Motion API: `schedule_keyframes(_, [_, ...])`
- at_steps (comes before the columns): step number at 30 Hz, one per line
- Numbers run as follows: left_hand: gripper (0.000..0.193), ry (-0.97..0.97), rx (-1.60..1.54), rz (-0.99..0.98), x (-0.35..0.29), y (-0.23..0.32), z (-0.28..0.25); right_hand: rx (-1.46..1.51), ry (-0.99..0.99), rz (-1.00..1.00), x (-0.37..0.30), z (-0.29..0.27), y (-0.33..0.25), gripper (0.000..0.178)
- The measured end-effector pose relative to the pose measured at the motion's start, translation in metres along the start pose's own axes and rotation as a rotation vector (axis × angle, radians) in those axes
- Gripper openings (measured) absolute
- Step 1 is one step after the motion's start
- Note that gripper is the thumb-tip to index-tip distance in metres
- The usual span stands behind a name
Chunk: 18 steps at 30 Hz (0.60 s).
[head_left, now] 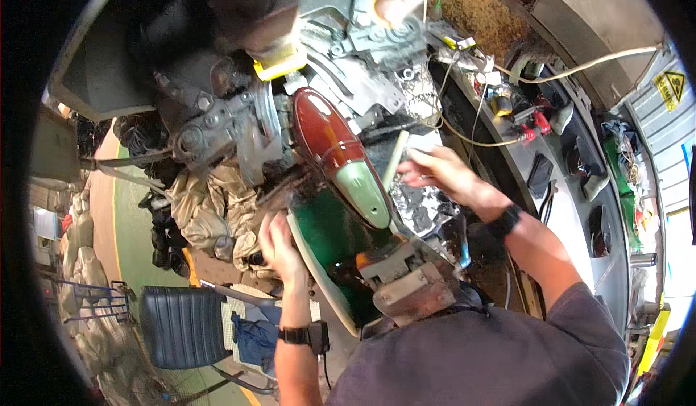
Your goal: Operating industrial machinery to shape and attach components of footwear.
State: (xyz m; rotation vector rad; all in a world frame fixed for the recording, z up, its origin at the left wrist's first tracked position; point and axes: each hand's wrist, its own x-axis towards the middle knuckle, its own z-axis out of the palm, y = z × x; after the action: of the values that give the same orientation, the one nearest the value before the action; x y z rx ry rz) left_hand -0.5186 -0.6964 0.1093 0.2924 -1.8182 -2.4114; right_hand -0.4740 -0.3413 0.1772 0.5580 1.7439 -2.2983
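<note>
Head view. Landmark: long glossy lamp lens (341, 156), smooth moulded plastic, dark red over most of its length with a pale green rounded lower end, lying diagonally at the middle of the picture.

Just below the lens: curved dark green glossy panel with a cream edge (326, 239), smooth, reflective, tapering toward the person's chest.

Left of the lens, at the panel's left edge: left hand (279, 246), fingers curled down onto the panel rim; what lies under the palm cannot be told. Black wrist strap on that forearm.

Right of the lens: right hand (438, 174), fingers closed around a pale slim stick-like piece (395, 161) that stands beside the lens edge; black wristwatch on that arm.

Below the right hand: crumpled silver foil-like sheet (424, 210).

Left of the lens: crumpled beige cloth (210, 196), soft and creased; grey cast-metal machine parts (217, 127) above it.

Far right of the lens: long grey metal table (580, 217), cluttered with cables and tools, open strip along its near rim.

Lower left: blue ribbed padded seat (177, 322).
</note>
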Motion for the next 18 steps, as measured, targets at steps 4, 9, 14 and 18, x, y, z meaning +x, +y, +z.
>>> schedule_keyframes(4, [0.053,-0.236,-0.23,-0.382,-0.003,0.026,0.075,0.11,-0.116,0.083,0.029,0.065,0.014,0.042])
schedule_keyframes(9, [0.063,-0.229,-0.28,-0.352,-0.024,0.036,0.146,0.156,-0.041,-0.285,0.046,0.096,0.039,0.041])
schedule_keyframes(14, [0.061,-0.113,-0.299,-0.317,-0.034,0.03,0.161,0.263,-0.016,-0.337,0.046,0.104,0.04,0.04])
schedule_keyframes(18, [0.061,-0.051,-0.271,-0.332,-0.034,0.035,0.165,0.274,0.019,-0.291,0.046,0.107,0.039,0.042])
